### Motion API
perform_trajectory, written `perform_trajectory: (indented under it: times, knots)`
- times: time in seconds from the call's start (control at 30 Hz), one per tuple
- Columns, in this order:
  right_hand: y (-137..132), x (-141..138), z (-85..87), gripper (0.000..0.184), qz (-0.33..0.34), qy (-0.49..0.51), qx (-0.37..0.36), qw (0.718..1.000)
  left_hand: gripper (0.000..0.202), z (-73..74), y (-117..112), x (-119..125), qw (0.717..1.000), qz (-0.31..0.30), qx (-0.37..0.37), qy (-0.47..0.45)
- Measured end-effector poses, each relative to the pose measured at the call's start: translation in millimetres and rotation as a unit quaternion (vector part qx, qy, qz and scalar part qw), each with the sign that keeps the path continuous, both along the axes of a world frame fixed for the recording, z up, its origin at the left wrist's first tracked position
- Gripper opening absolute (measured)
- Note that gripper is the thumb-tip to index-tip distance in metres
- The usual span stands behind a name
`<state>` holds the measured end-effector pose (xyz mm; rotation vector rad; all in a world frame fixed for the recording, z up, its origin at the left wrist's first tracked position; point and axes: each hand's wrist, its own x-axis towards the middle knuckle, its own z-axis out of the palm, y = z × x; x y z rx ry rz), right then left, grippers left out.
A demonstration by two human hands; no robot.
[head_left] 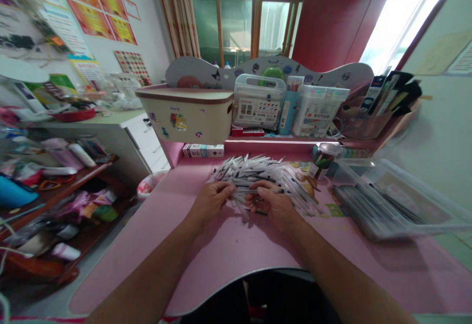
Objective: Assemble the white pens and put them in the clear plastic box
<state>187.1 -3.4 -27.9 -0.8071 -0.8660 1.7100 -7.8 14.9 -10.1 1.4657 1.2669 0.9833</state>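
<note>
A heap of several white pens with dark tips (258, 171) lies on the pink desk (206, 250). My left hand (211, 200) rests on the heap's near left edge, fingers curled round some pens. My right hand (273, 204) sits beside it on the near right, fingers bent and pinching pens from the heap. The two hands almost touch over the pile.
A clear plastic tray with pens (387, 201) stands at the right. A cream bin (186, 115), marker boxes (258, 100) and a small cup of pencils (321, 159) line the back shelf. A cluttered wooden shelf (55, 186) is at the left.
</note>
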Motion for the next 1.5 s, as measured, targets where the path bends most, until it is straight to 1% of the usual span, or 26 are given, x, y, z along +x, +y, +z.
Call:
perform_trajectory:
  times: [0.07,0.13,0.27,0.37,0.5,0.57,0.63,0.73,0.9,0.97,1.03,1.17,1.3,1.5]
  knots:
    - [4,1,-2.4,0.025,0.004,0.003,0.014,1.0,0.035,1.6,0,-1,0.999,-0.002,0.027,0.036]
    - [6,2,-3.6,0.023,-0.001,0.009,0.023,1.0,0.035,1.6,2,-4,0.999,-0.02,0.02,0.04]
    - [8,2,-3.1,0.022,-0.003,0.027,0.033,0.999,0.033,1.6,5,-10,0.996,-0.081,-0.009,-0.021]
    - [9,3,-2.1,0.023,0.002,0.038,0.031,0.999,0.036,4.6,5,-12,0.991,-0.118,-0.028,-0.058]
    - [11,6,-0.8,0.02,-0.001,0.046,0.024,0.999,0.037,7.3,3,-11,0.989,-0.12,-0.065,-0.063]
    - [12,7,0.5,0.018,-0.004,0.048,0.02,0.999,0.035,6.5,3,-10,0.989,-0.118,-0.074,-0.042]
    - [12,7,1.8,0.017,-0.009,0.049,0.013,0.999,0.035,5.7,2,-10,0.989,-0.128,-0.073,-0.002]
    - [11,8,2.5,0.016,-0.014,0.049,0.014,0.999,0.038,6.9,0,-10,0.984,-0.158,-0.049,0.06]
    - [11,7,1.1,0.015,-0.011,0.03,0.036,0.999,0.036,11.8,0,-10,0.969,-0.192,0.043,0.146]
    - [11,7,0.8,0.015,-0.006,0.02,0.046,0.999,0.036,11.1,1,-10,0.964,-0.211,0.055,0.15]
    - [11,8,0.9,0.015,-0.002,0.013,0.057,0.998,0.037,8.5,2,-11,0.961,-0.229,0.051,0.146]
    - [12,9,0.9,0.014,0.002,-0.002,0.055,0.998,0.036,0.8,4,-10,0.955,-0.245,0.056,0.158]
    - [13,11,-1.6,0.014,0.007,-0.012,0.044,0.999,0.035,-2.3,4,-9,0.947,-0.248,0.079,0.19]
    - [15,10,-5.2,0.013,0.014,0.009,0.031,0.999,0.032,1.9,3,-8,0.95,-0.234,0.083,0.19]
